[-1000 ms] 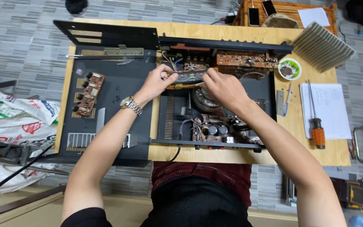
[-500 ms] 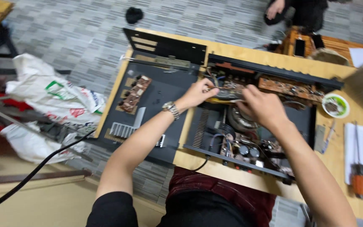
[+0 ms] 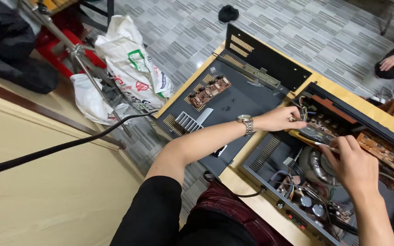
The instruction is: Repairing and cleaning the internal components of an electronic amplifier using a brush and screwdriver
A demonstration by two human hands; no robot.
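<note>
An open black amplifier chassis (image 3: 270, 159) lies on a wooden table (image 3: 238, 180), its brown circuit boards (image 3: 388, 157) and round transformer (image 3: 318, 164) exposed. My left hand (image 3: 281, 119), with a metal watch on the wrist, pinches a small part at the wiring near the chassis's back left. My right hand (image 3: 354, 166) holds a thin metal tool (image 3: 325, 146) whose tip points at a board (image 3: 315, 134) between the two hands.
The removed black cover (image 3: 238, 98) lies to the left with a loose circuit board (image 3: 209, 91) and small screws on it. White plastic bags (image 3: 128, 68) and a tripod leg (image 3: 94, 77) stand on the floor at left. Another person's hand (image 3: 393, 60) shows at the far right.
The view has swung left and tilted, so the floor and bags fill more of the frame. Both hands stay at the same spot inside the chassis.
</note>
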